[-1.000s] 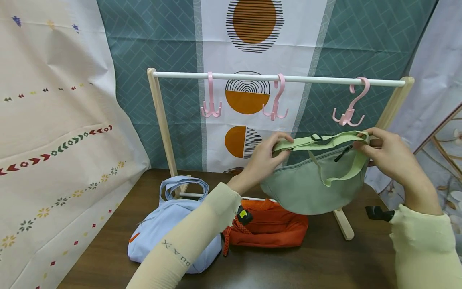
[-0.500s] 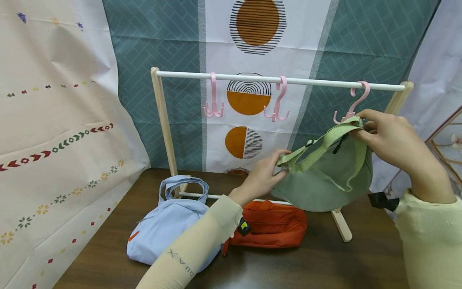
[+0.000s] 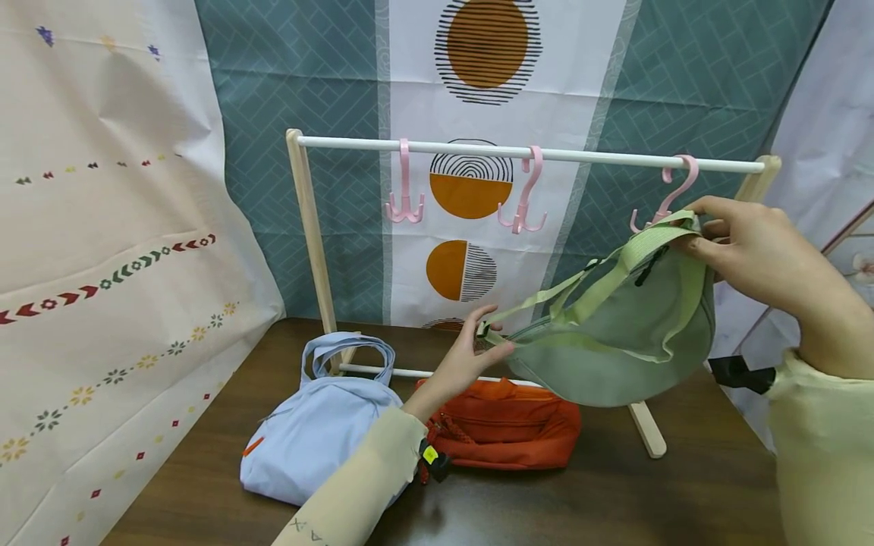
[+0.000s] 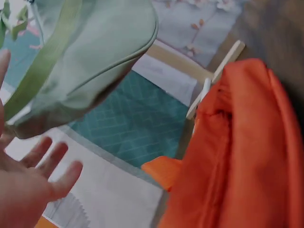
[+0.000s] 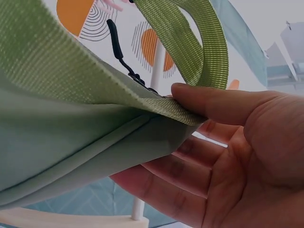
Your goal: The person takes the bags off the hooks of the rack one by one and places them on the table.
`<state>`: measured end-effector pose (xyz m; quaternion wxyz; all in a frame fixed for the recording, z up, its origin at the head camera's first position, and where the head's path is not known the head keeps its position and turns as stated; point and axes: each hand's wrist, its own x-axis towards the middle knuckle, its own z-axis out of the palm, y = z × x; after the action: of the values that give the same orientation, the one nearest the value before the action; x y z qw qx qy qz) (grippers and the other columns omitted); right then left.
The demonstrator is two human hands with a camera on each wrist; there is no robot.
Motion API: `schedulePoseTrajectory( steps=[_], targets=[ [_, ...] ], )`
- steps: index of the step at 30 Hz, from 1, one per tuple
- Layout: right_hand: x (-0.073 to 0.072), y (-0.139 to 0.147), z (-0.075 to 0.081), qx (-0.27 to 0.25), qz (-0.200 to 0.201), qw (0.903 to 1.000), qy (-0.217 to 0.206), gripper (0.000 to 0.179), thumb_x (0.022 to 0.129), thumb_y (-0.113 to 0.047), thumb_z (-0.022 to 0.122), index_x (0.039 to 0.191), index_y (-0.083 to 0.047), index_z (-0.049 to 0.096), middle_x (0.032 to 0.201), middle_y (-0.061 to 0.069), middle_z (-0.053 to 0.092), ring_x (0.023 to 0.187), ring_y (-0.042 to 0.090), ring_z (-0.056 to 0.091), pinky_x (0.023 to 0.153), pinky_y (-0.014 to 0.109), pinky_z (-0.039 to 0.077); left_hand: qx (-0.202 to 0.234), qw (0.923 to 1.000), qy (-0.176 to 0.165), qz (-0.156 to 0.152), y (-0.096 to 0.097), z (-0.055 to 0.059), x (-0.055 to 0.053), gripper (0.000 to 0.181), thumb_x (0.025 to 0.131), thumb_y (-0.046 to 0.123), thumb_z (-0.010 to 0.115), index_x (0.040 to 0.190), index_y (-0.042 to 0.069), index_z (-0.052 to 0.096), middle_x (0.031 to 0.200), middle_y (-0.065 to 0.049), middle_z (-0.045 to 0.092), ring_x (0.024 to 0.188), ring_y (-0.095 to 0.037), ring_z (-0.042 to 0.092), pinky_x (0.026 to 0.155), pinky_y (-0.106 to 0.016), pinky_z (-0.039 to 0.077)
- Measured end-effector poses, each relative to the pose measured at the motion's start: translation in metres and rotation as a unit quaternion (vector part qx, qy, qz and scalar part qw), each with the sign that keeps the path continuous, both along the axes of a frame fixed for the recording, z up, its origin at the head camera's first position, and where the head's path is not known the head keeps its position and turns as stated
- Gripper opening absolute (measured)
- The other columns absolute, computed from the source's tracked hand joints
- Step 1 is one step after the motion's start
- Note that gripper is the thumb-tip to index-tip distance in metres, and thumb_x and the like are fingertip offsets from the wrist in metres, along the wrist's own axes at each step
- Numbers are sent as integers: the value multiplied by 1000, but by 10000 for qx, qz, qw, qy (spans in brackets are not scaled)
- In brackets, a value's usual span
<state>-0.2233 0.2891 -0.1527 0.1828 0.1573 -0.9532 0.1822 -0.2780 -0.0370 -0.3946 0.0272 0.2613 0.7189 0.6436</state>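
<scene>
A grey-green waist bag with light green webbing straps hangs tilted above the table. My right hand pinches its upper right end and strap, thumb on the webbing and fingers underneath in the right wrist view. To the lower left, my left hand holds the end of a strap loop near a black buckle. In the left wrist view, several of its fingers are spread, and its grip is partly cut off. Just beside the right hand, a pink hook hangs partly hidden by the strap.
The white rail of a wooden rack carries two more pink hooks, left and middle. A light blue handbag and a red-orange bag lie on the dark table. Patterned cloths hang behind.
My right hand has risen, bringing the bag's right end up beside the right pink hook. My left hand has moved left and down, drawing a strap loop out from the bag.
</scene>
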Motion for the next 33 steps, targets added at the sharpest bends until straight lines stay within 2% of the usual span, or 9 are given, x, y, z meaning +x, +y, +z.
schedulePoseTrajectory(
  steps=[4, 9, 13, 16, 20, 27, 28, 30, 33],
  targets=[
    [1, 5, -2, -188, -8, 9998, 85, 27, 104, -19, 65, 125, -3, 64, 117, 37, 68, 72, -26, 48, 54, 19, 49, 523, 9958, -610, -447, 1, -13, 1, 80, 102, 37, 69, 164, 30, 20, 152, -10, 48, 137, -27, 52, 108, -48, 47],
    [3, 6, -8, -294, -38, 9994, 154, 26, 105, -17, 63, 124, 0, 63, 114, 37, 68, 70, -28, 48, 54, 13, 47, 995, 9896, -942, -432, 17, -22, 0, 58, 104, 12, 65, 156, 12, 40, 134, -11, 62, 117, -22, 65, 98, -42, 55],
    [2, 9, -16, -391, -59, 9992, 54, 27, 106, -14, 61, 126, 5, 60, 115, 39, 67, 70, -25, 49, 53, 15, 49, 1464, 9814, -1144, -473, 24, -21, 1, 38, 106, 12, 61, 142, 4, 52, 130, -13, 64, 112, -27, 69, 94, -50, 57],
    [2, 18, -24, -473, -116, 9988, -63, 31, 107, -13, 58, 129, 9, 57, 117, 42, 64, 69, -21, 51, 52, 20, 53, 1638, 9782, -1213, -398, 25, -17, 3, 36, 107, 15, 61, 141, 7, 53, 130, -13, 63, 112, -29, 69, 91, -52, 58],
    [-2, 33, -40, -683, -244, 9969, -307, 37, 109, -16, 54, 135, 10, 52, 119, 44, 62, 67, -14, 55, 53, 25, 55, 1705, 9777, -1200, -249, 24, -12, 5, 38, 107, 19, 61, 142, 9, 54, 129, -13, 64, 108, -27, 71, 84, -45, 61],
    [-16, 54, -76, -1164, -335, 9885, -902, 54, 111, -21, 50, 151, 13, 35, 128, 48, 55, 72, -8, 57, 57, 32, 58, 1868, 9731, -1343, -152, 24, -8, 10, 36, 107, 19, 60, 140, 5, 56, 115, -8, 67, 86, -17, 71, 71, -37, 63],
    [-18, 58, -80, -1283, -321, 9859, -1025, 58, 111, -23, 51, 152, 13, 32, 124, 46, 58, 72, -6, 58, 58, 33, 58, 1900, 9717, -1399, -148, 24, -8, 10, 35, 107, 19, 60, 139, 5, 57, 112, -6, 67, 85, -16, 70, 69, -36, 63],
    [-22, 65, -89, -1657, -172, 9779, -1264, 59, 110, -24, 53, 153, 10, 32, 114, 27, 71, 74, -3, 61, 59, 34, 58, 1964, 9692, -1481, -142, 24, -8, 10, 33, 107, 19, 60, 136, 3, 59, 108, -4, 69, 83, -15, 70, 68, -36, 63],
    [-26, 75, -102, -2360, 151, 9579, -1628, 45, 108, -19, 58, 150, -11, 42, 101, -10, 73, 76, 2, 66, 59, 35, 59, 2026, 9664, -1582, -66, 24, -8, 10, 30, 108, 20, 60, 132, 3, 60, 104, -3, 71, 82, -14, 71, 66, -35, 62]
  ],
)
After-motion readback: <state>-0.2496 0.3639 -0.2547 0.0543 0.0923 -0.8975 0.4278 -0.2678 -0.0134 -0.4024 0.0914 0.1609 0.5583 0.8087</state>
